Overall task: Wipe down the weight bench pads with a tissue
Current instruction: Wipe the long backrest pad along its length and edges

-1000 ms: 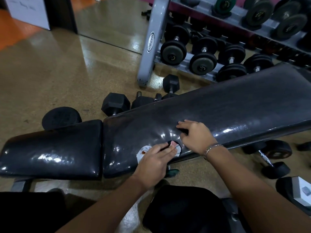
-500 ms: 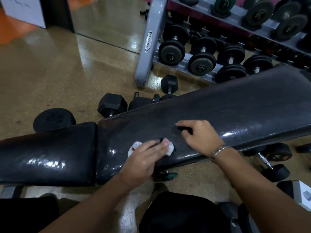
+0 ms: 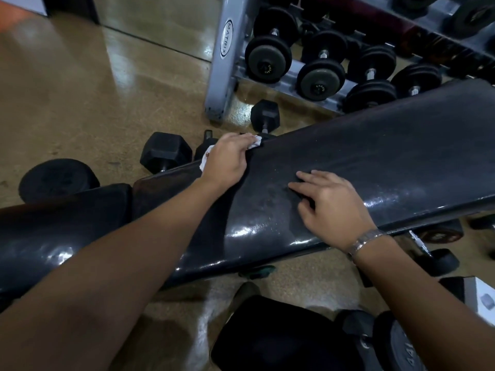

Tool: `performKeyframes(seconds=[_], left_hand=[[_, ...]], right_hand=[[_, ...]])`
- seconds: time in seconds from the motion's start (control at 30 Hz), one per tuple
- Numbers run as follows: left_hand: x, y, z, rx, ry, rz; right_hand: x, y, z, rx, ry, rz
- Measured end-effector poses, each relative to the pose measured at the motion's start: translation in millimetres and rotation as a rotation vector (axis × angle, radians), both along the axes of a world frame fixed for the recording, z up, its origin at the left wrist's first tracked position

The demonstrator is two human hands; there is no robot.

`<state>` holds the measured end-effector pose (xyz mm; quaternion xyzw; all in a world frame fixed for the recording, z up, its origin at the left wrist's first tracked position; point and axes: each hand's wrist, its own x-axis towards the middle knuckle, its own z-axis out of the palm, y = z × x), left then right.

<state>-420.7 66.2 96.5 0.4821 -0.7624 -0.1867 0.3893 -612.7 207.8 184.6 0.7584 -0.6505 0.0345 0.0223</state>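
While the seat pad (image 3: 53, 236) at lower left lies with neither hand on it, the work sits further right, past the hex dumbbell (image 3: 166, 151) on the floor (image 3: 80, 89) behind it. At centre, the left hand (image 3: 227, 159) reaches across to the far edge of the back pad (image 3: 375, 162), its fingers curled over the crumpled white tissue (image 3: 256, 141) and pressing it onto that edge; bits of tissue show at the fingertips and beside the thumb. Right of centre, the right hand (image 3: 332, 202) lies flat on the pad's glossy top, fingers straight and spread, holding nothing and apparently bracing. The main risk looks to be the tissue: thin and bunched at the very rim, it could tear or roll into a wad under a hard drag, or slip over the edge and drop among the weights. The patch under the bracing palm could also go unwiped unless that hand shifts, and a palm leaning on slick vinyl may slide. With so long a reach, pressure at the far edge is likely uneven, leaving streaks.
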Motion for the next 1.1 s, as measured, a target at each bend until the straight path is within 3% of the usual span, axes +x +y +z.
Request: performKeyframes(seconds=[0.37,1.1], left_hand=[[-2.7,54.5,-4.2,0.011,0.134,-0.002],[0.5,174.9,-31.3,-0.131,0.034,-0.170]], right_hand=[[4.4,-4.5,0.3,0.014,0.005,-0.053],[15.1,-8.6,11.5,0.187,0.114,-0.140]])
